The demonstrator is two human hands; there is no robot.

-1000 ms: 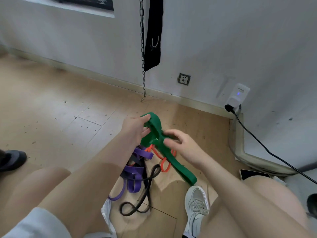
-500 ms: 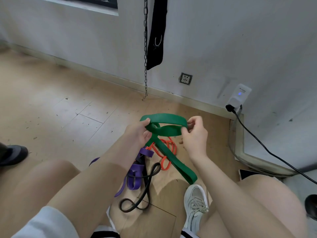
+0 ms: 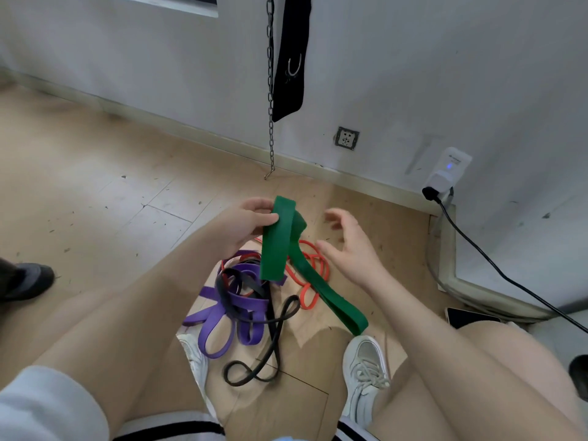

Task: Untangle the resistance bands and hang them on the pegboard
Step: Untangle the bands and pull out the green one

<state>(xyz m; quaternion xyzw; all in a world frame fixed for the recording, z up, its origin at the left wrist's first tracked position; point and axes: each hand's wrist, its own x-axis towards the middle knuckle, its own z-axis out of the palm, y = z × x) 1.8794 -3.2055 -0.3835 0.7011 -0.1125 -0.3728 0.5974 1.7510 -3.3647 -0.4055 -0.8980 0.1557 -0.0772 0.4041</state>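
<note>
My left hand [image 3: 246,225] pinches the top of a wide green band [image 3: 276,246], which hangs doubled and trails down to the floor beside my right shoe. My right hand [image 3: 351,249] hovers just right of the band with fingers spread, holding nothing. On the wooden floor between my legs lies a heap of bands: a purple band [image 3: 227,313], a thin black band [image 3: 270,338] looped over it, and a thin orange band [image 3: 310,281] partly under the green one. No pegboard is in view.
A chain [image 3: 270,90] and a black strap [image 3: 291,55] hang down the white wall ahead. A wall socket [image 3: 346,138], a plugged-in white adapter [image 3: 447,173] with a black cable, and a phone [image 3: 471,317] on the floor are at right. Someone's dark shoe [image 3: 24,280] is at left.
My right hand has let go of the green band and opened beside it. The stretched loop has collapsed and now hangs from my left hand alone.
</note>
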